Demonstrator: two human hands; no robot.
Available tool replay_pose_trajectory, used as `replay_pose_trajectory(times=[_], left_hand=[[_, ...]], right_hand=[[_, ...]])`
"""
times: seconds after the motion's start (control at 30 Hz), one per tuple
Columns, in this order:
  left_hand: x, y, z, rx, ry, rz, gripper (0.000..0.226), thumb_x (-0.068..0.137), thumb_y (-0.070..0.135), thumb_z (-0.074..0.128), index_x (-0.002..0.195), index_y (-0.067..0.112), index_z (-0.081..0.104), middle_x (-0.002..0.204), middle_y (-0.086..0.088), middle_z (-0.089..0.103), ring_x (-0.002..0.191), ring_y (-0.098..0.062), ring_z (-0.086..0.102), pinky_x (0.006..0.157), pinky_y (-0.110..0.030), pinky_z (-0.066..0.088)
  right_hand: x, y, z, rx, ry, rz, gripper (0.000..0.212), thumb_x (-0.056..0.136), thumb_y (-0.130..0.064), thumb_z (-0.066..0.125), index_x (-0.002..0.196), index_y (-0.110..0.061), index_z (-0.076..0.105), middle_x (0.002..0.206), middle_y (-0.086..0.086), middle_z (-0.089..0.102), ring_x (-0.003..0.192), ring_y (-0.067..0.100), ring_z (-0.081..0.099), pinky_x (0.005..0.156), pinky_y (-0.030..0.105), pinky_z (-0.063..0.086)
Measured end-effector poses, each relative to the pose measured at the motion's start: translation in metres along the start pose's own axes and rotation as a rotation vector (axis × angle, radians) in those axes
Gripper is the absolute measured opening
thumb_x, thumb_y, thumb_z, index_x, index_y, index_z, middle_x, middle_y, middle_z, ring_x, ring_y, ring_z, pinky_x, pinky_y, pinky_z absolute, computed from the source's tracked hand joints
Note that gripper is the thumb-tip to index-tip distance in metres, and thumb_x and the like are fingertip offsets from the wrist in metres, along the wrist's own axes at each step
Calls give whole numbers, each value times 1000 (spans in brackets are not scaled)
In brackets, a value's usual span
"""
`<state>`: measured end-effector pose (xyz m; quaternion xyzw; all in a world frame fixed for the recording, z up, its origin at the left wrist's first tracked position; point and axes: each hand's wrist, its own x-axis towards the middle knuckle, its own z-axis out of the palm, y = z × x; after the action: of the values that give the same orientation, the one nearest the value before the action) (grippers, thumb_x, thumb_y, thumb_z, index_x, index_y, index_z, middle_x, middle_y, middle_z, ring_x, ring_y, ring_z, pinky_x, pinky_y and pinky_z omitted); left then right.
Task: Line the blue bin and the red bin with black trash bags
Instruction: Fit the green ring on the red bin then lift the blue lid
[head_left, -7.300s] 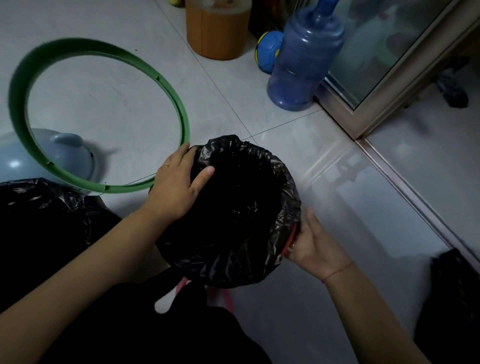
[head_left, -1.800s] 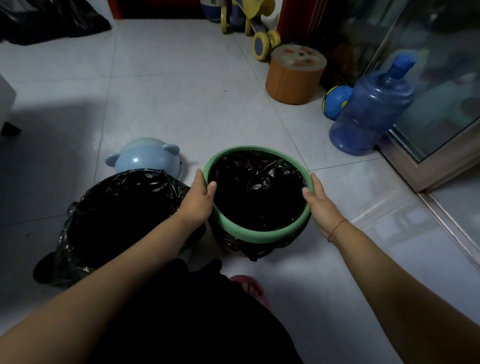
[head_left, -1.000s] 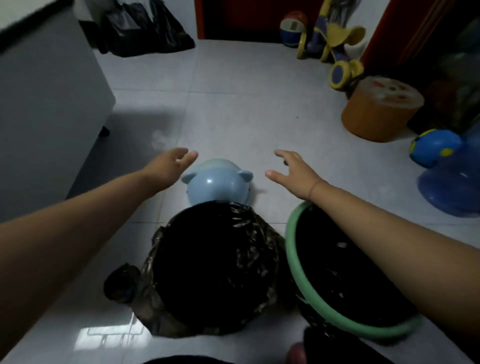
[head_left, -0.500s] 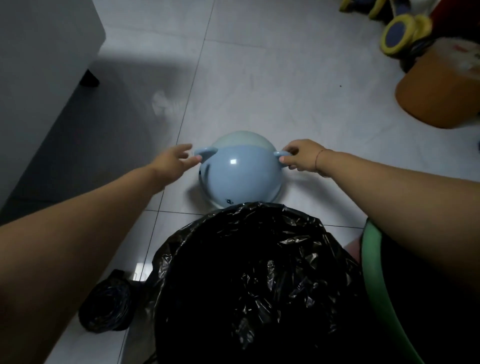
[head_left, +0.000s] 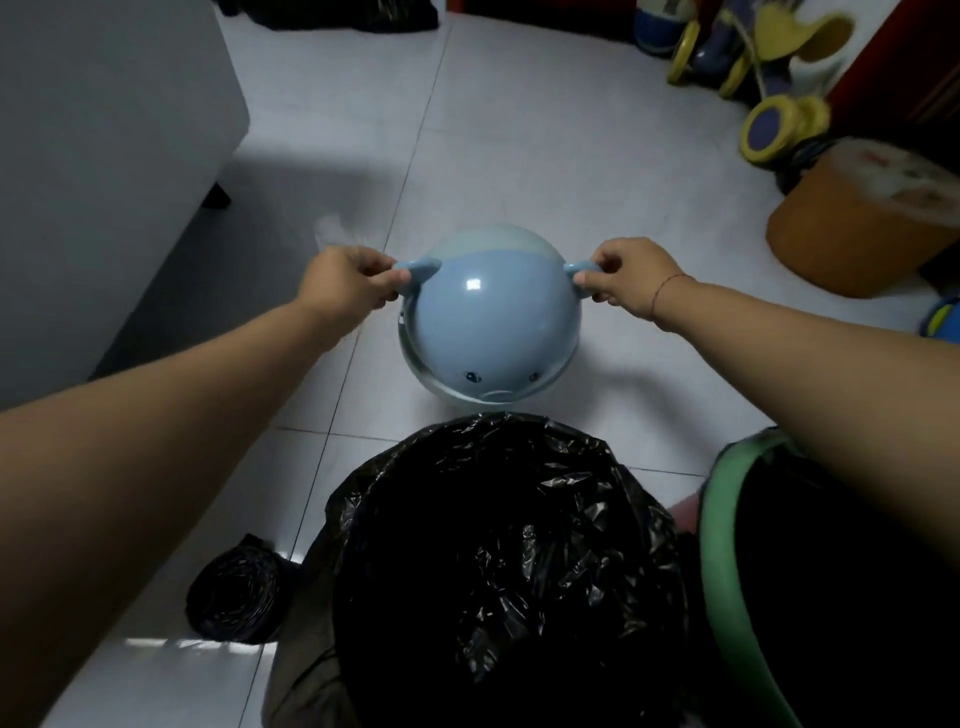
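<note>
A light blue domed lid (head_left: 488, 322) with two small ears and a face is held above the white floor. My left hand (head_left: 345, 280) pinches its left ear and my right hand (head_left: 623, 275) pinches its right ear. In front of me stands a bin lined with a crumpled black trash bag (head_left: 498, 561); the bin's own colour is hidden under the bag. At the right edge a second bin holds a black bag clamped under a green ring (head_left: 727, 571), with a bit of red (head_left: 683, 512) showing beside it.
A roll of black bags (head_left: 234, 592) lies on the floor at the lower left. A grey cabinet (head_left: 104, 156) stands at the left. An orange round stool (head_left: 857, 228) and a yellow ride-on toy (head_left: 769, 78) are at the right back.
Both hands reached past the bag-lined bin, closed on the blue lid's ears and lifted it slightly toward me. Earlier, the green ring was pressed onto the other bin.
</note>
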<state>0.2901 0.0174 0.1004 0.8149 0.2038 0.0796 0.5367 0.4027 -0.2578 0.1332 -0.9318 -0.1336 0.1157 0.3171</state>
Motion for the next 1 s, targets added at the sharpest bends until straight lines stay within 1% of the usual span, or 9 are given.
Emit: replay_pose_trajectory(times=[0.1,0.23,0.37,0.47,0.57,0.67,0.8,0.87,1.0], left_hand=[[-15,43,-28,-9,52,83,22,86,19,68,101,3,69,82,-15,66,78,-22,61,87,-38,54],[-57,98,-68,-46,92,149,27,87,19,67,104,-2,67,74,-5,65,70,-18,62,83,-35,54],[-123,135,-96,-51,100,210,17,86,20,67,99,9,66,77,-5,66,73,-19,64,79,-31,56],[-176,141,-108,2,87,213,21,86,19,68,101,5,68,79,-9,66,71,-17,63,72,-24,57],[-222,127,-111,89,48,208,19,86,20,68,96,4,70,73,-7,65,61,-8,59,70,-20,54],[-252,106,-108,120,59,173,12,84,23,70,89,12,71,67,2,65,50,4,57,63,-15,51],[-269,82,-101,52,48,100,4,82,22,72,80,20,69,70,-2,68,64,-15,63,76,-32,56],[-271,71,-98,38,32,73,4,82,24,72,80,22,69,73,-5,70,68,-19,65,81,-39,57],[-276,58,-90,36,14,53,10,82,27,71,88,19,70,78,-7,72,77,-24,71,84,-43,57]], right_hand=[[-22,-40,-39,6,73,-86,16,85,-23,66,84,-9,59,83,10,63,75,21,59,78,39,52],[-73,-86,-85,63,146,-174,15,86,-25,65,82,-12,57,84,12,62,78,22,59,77,40,52],[-142,-106,-105,135,144,-185,17,88,-26,63,87,-10,58,89,16,64,79,23,59,78,41,53],[-192,-103,-101,175,116,-160,17,88,-22,64,83,-8,56,84,17,62,78,26,59,74,41,52],[-234,-93,-87,208,68,-131,24,87,-19,65,68,-14,50,75,11,59,76,26,59,70,39,52],[-258,-84,-73,195,4,-109,24,88,-18,64,68,-16,50,82,15,61,77,25,60,68,36,52],[-268,-77,-64,163,-69,-82,20,89,-19,62,73,-13,52,84,14,61,75,22,59,71,36,53],[-270,-72,-59,145,-96,-68,19,89,-19,62,73,-12,53,81,12,61,73,21,58,70,33,53],[-273,-62,-50,135,-118,-49,16,89,-20,62,76,-12,56,78,8,61,69,15,58,67,27,50]])
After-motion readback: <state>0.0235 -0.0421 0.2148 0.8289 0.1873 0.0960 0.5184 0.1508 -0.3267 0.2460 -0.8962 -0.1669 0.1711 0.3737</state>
